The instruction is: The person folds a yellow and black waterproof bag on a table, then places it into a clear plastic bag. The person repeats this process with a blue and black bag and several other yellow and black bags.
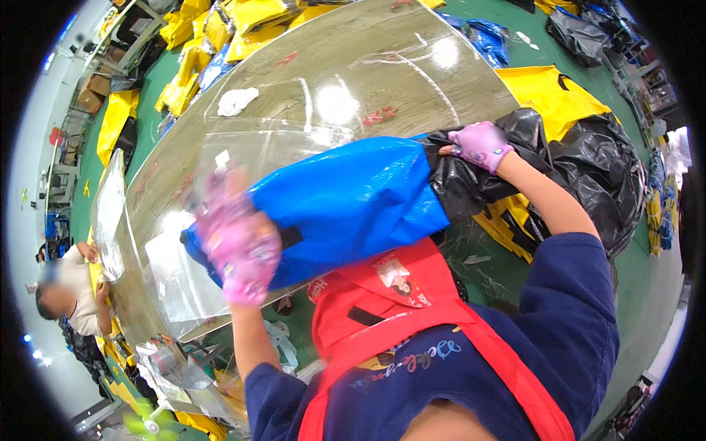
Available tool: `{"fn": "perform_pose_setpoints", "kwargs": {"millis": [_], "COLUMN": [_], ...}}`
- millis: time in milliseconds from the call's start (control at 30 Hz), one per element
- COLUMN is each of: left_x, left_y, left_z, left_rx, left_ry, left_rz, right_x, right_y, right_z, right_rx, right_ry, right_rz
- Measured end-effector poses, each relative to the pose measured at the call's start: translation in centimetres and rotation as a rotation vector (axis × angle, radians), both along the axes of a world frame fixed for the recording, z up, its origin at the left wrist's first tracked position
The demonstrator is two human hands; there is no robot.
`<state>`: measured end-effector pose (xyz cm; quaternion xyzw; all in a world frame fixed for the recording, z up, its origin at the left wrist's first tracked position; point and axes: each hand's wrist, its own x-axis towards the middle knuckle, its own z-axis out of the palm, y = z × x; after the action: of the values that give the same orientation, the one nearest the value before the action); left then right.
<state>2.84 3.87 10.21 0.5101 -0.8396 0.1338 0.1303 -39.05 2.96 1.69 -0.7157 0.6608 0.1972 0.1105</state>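
A glossy blue bag (353,195) lies across the near side of the table (397,95), close to my body. Over its left end is my left hand (239,246), in a pink patterned glove; motion smears its fingers, so their grip cannot be made out. My right hand (479,145), gloved alike with bare fingertips, is closed on shiny black plastic (460,176) at the bag's right end. That black material is crumpled and meets the blue; whether the two are joined is unclear. A dark patch (289,237) shows on the blue bag beside my left hand.
Clear plastic sheeting (180,283) covers the table's left part, with a crumpled white cloth (237,101) farther back. Yellow material (551,99) and a bulky black bag (599,173) are at right. Yellow bags (254,26) pile up beyond the table. A co-worker (81,290) is at far left.
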Motion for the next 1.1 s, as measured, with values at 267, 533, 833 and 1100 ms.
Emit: {"fn": "perform_pose_setpoints", "kwargs": {"millis": [267, 533, 833, 1100], "left_x": [-0.7, -17.2, -18.1, -20.9], "left_y": [-2.6, -1.3, -1.1, -1.1], "left_z": [-11.6, -9.4, -11.6, -11.8], "left_rx": [0.335, 0.412, 0.383, 0.55], "left_ry": [-0.043, 0.059, 0.005, 0.396], "left_rz": [-0.18, -0.428, -0.545, -0.64], "right_x": [-0.8, -0.9, -11.9, -4.4], "right_y": [0.8, 0.8, 7.4, 14.4], "right_z": [-0.2, 0.1, -5.0, -3.3], "right_rx": [-0.105, -0.107, -0.638, -0.893], "right_ry": [-0.111, -0.123, -0.074, -2.041], "right_rz": [-0.014, -0.013, -0.3, -1.499]}}
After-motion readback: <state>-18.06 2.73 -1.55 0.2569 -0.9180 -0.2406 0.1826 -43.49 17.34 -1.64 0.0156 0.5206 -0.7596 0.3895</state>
